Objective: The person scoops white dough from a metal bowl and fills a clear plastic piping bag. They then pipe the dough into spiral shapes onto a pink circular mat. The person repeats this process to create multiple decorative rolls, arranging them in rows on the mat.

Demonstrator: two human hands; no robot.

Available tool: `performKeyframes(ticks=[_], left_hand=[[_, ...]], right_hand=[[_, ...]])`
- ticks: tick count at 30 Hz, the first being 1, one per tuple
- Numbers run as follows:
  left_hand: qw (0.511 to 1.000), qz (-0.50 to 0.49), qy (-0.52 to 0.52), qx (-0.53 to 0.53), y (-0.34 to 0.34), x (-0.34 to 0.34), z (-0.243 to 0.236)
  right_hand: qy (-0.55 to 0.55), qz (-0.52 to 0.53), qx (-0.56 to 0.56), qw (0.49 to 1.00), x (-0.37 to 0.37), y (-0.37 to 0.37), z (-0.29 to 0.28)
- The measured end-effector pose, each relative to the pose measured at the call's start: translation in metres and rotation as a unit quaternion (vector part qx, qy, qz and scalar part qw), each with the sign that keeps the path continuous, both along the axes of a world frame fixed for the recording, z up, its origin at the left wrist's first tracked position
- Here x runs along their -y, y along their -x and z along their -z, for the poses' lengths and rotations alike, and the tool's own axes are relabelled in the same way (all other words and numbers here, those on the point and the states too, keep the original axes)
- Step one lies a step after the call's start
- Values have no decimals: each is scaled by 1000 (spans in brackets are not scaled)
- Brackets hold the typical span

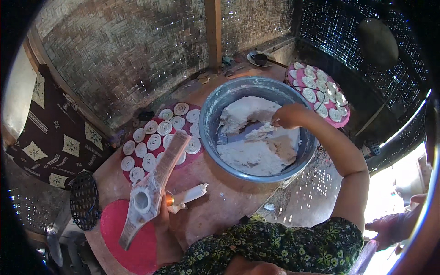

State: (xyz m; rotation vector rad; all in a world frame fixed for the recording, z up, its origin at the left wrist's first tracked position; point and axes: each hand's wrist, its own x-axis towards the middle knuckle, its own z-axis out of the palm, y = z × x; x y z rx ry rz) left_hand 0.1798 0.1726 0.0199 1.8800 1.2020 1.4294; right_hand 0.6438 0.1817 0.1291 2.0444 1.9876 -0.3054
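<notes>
My left hand (161, 216) is wrapped round a wooden dough press (153, 190), a long bar with a round, dough-smeared opening in its middle. The bar hides most of the fingers. Beside it show an orange-gold ring (170, 199) and a white-coated rod (195, 193); I cannot tell whether the rod lies on the table or belongs to the press. My right hand (291, 115) reaches into a large grey basin (211, 158), fingers closed on white dough (261, 130) near its right side. Dough and flour-like mass line the basin, with a bare patch in the middle.
Coiled white dough rounds sit on a pink round mat (155, 142) left of the basin and another pink mat (337, 120) behind right. A bare red round mat (126, 229) lies front left, near a black woven basket (85, 201). A small dish (260, 58) stands by the wall.
</notes>
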Motion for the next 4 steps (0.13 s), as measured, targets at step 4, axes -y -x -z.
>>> performKeyframes(ticks=[4], left_hand=[[999, 16, 5, 43, 56, 14, 51]], right_hand=[[60, 31, 46, 997, -19, -18, 53]])
